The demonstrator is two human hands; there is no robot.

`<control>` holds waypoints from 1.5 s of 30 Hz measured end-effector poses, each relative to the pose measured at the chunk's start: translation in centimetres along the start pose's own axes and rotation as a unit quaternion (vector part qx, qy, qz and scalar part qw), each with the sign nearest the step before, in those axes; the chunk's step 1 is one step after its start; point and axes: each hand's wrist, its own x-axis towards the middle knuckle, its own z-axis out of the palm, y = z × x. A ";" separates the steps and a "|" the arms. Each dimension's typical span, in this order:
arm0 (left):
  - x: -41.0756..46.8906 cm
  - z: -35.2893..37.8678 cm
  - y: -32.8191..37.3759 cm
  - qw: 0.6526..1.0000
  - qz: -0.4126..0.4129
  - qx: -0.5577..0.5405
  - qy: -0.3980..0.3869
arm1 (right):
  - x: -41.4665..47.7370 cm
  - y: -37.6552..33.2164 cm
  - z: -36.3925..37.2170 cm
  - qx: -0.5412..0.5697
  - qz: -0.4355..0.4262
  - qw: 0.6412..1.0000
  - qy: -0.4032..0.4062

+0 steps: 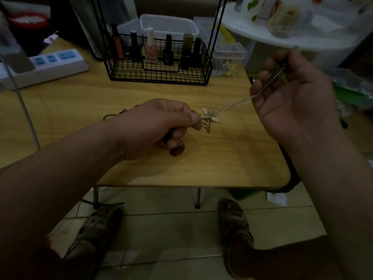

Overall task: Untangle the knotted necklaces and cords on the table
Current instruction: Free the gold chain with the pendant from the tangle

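My left hand (161, 126) pinches, thumb against forefinger, the small silver pendant with pale tooth-shaped points (207, 117), and the other fingers are curled under the palm. My right hand (292, 93) is raised off to the side, palm towards me, fingers curled round the thin silver link chain (238, 102), whose upper end I nip high up between thumb and fingertip. The chain runs in a straight, taut line from that hand down to the pendant, above the light wooden tabletop (201, 158) and not resting on it.

Along the stretch between my hands I see no knot, so I judge this necklace is largely freed. Right at the pendant, though, a few loops of chain hang bunched below my fingertips, and the dim light does not let me tell whether they are snagged or just slack.

Under my left hand a brown oval bead or pendant (177, 151) dangles near the table; what it hangs from is hidden by my fingers. Behind that wrist a thin dark cord (115, 115) lies in loose curls on the wood, and I cannot tell whether it is knotted. I would say the job is partway through: the silver chain is nearly sorted, while the cord and the brown piece remain.

Further back stands a black wire basket (159, 75) of nail polish bottles.
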 end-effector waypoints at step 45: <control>-0.5 0.8 0.2 0.984 0.028 -0.173 -0.024 | -1.2 3.2 0.5 -0.541 0.109 0.827 -0.104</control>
